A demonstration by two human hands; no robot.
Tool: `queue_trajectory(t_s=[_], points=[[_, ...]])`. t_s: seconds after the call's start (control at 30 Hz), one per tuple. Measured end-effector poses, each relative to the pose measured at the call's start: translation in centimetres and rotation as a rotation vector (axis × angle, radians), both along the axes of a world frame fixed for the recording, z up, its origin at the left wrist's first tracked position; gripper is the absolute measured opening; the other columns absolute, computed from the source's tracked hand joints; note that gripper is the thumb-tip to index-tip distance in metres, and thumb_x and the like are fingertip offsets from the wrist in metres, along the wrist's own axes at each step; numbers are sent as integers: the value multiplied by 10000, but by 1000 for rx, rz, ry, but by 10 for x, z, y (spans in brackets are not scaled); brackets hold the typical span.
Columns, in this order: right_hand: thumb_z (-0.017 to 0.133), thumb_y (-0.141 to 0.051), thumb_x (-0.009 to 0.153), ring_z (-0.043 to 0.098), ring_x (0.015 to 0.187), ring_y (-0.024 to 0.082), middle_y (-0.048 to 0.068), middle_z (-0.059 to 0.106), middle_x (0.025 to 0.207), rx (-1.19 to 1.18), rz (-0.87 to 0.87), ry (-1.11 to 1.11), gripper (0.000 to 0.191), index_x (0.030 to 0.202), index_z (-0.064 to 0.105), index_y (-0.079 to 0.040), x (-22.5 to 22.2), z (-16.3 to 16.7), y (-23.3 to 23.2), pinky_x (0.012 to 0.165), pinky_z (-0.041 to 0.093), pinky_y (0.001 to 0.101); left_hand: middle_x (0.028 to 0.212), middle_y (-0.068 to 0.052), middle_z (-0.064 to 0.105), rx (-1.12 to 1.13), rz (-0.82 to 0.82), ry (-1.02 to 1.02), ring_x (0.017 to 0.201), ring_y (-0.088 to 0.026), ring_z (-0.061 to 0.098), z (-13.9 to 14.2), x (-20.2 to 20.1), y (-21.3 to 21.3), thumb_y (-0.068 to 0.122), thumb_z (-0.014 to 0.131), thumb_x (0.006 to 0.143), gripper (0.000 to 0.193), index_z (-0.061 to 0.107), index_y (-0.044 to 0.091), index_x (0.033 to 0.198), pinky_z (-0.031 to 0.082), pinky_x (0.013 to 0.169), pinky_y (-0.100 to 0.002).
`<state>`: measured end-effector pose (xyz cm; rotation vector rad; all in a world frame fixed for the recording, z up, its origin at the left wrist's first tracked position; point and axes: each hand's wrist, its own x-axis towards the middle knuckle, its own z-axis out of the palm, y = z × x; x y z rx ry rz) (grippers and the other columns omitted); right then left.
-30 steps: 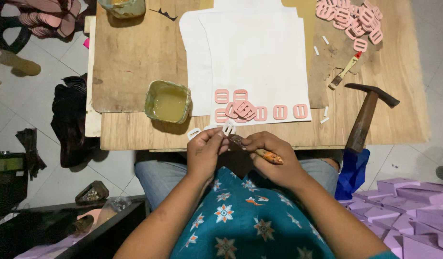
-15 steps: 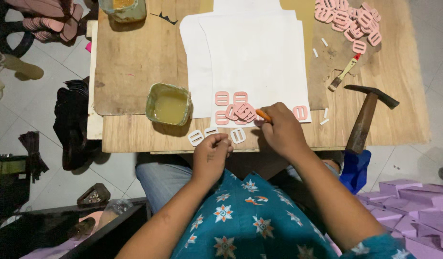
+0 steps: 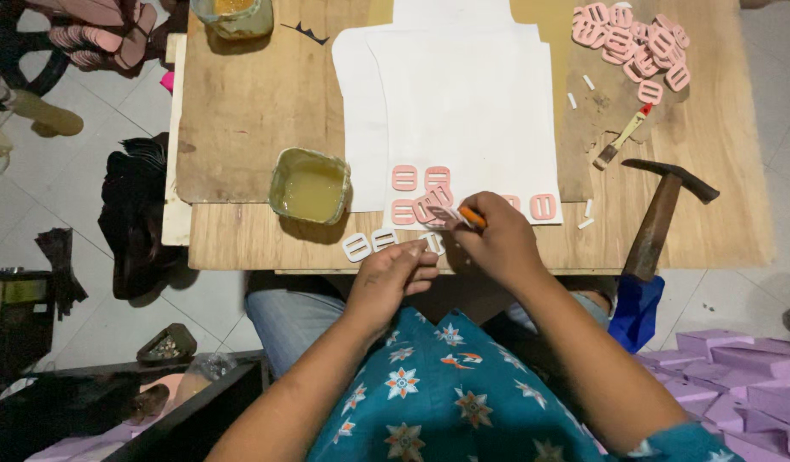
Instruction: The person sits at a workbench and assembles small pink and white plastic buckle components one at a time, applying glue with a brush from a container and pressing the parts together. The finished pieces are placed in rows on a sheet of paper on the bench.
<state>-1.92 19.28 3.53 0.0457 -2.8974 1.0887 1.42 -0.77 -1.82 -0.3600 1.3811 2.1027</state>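
Left hand (image 3: 393,275): rests at the near edge of the worktop (image 3: 241,128), fingers (image 3: 422,257) curled and close together, their tips touching a white buckle (image 3: 432,244); whether they pinch it cannot be told.
Right hand (image 3: 497,244): just beside the left, over the near edge of the paper (image 3: 463,103), fingers pressed together around an orange tool (image 3: 472,216) whose tip points at the pink buckles (image 3: 420,197).
Pink buckles: a small cluster lying flat on the lower edge of the paper, right in front of the right hand; one more (image 3: 543,206) lies alone to the right of that hand.
White buckles (image 3: 369,244): two lie side by side on the bare wood just left of the left hand, near the edge.
Glue tin (image 3: 309,186): open, filled with yellowish liquid, left of the pink buckles and touching the paper's corner.
Jar (image 3: 232,13): at the far left of the worktop, partly cut off by the frame.
Buckle pile (image 3: 634,43): a heap of pink buckles at the far right corner, well apart from the hands.
Brush (image 3: 621,137): small, lying slantwise between the pile and the hammer (image 3: 660,214).
Hammer: lies at the right, head away from the person, handle reaching past the near edge.
Boxes (image 3: 737,385): purple, stacked on the floor at the lower right.
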Motion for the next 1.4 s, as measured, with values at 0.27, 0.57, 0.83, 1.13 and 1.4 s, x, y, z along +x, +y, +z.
queue_trajectory(t_s=[0.27, 0.57, 0.83, 1.13, 1.4], points=[[782, -103, 837, 700, 1000, 288, 105, 706, 1071, -154, 346, 142, 247, 1065, 695, -73, 38, 23, -16, 846, 558, 367, 1165, -163, 695, 546, 80, -90, 985, -276, 682, 17, -12, 1, 294, 469, 1076, 398, 573, -13, 1305, 574, 844, -392], [589, -124, 1001, 652, 1129, 269, 147, 674, 1171, -411, 299, 88, 174, 1085, 681, -3, 44, 34, 1, 978, 514, 381, 1198, -170, 684, 640, 150, -116, 1020, -241, 671, 24, -5, -3, 252, 439, 1080, 423, 529, 4, 1410, 563, 911, -389], [521, -240, 1026, 715, 855, 188, 123, 717, 1026, -1000, -119, -195, 289, 1134, 641, 0, 42, 30, 17, 792, 595, 320, 1289, -180, 662, 516, 148, -82, 1159, -245, 652, 32, -2, -6, 136, 467, 1046, 466, 455, -71, 1464, 530, 1038, -421], [678, -98, 973, 680, 1062, 196, 115, 715, 1146, -603, 55, 54, 201, 1135, 672, 21, 54, 36, 3, 954, 542, 312, 1367, -152, 589, 431, 123, 23, 1239, -227, 614, 46, 4, -3, 122, 435, 1052, 528, 372, -1, 1561, 488, 1086, -394], [719, -37, 907, 681, 1128, 223, 137, 705, 1200, -514, 305, 84, 185, 1085, 688, 2, 59, 44, -2, 993, 522, 331, 1383, -159, 586, 540, 189, 52, 1268, -236, 567, 42, 2, 0, 124, 409, 1068, 544, 356, -32, 1586, 450, 1107, -409]])
